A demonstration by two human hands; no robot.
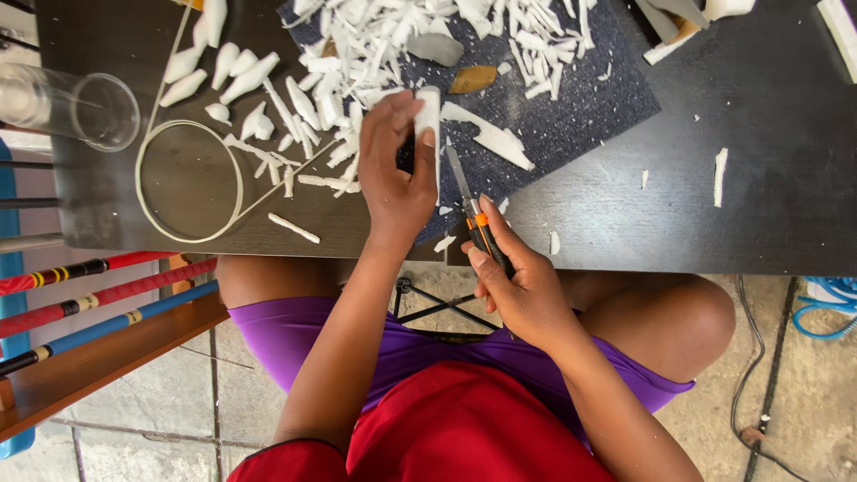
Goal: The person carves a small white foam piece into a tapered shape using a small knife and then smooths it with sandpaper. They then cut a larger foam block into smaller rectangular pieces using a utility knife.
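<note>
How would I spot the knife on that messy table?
Start at the dark table's near edge, by the blue mat. The right hand grips the knife there. Unlike the white shavings around it, it has a grey blade and an orange-and-black handle.

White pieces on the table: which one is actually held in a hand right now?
The upright white block gripped in the left hand, at the mat's near edge. Every other white shaving lies loose; the right hand holds a knife.

One utility knife (478, 223), one clear cup (76, 107), one ring (189, 181), three striped sticks (98, 303).
</note>
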